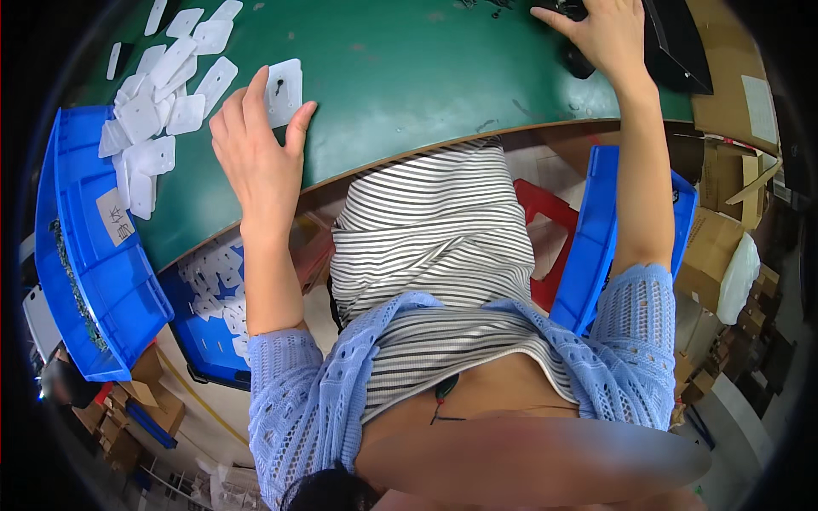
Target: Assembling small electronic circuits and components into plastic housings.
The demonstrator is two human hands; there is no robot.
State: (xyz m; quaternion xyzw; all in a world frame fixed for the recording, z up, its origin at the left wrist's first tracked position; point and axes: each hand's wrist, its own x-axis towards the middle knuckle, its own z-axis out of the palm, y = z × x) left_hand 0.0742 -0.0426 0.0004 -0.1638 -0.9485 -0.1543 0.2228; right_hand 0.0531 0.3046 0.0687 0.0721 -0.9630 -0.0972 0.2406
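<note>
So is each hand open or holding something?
Left hand: open, spread around a white plate.
Right hand: can't tell; it's partly out of view.

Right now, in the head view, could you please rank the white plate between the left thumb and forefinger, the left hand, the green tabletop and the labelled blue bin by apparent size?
1. Green tabletop
2. Labelled blue bin
3. Left hand
4. White plate
</note>
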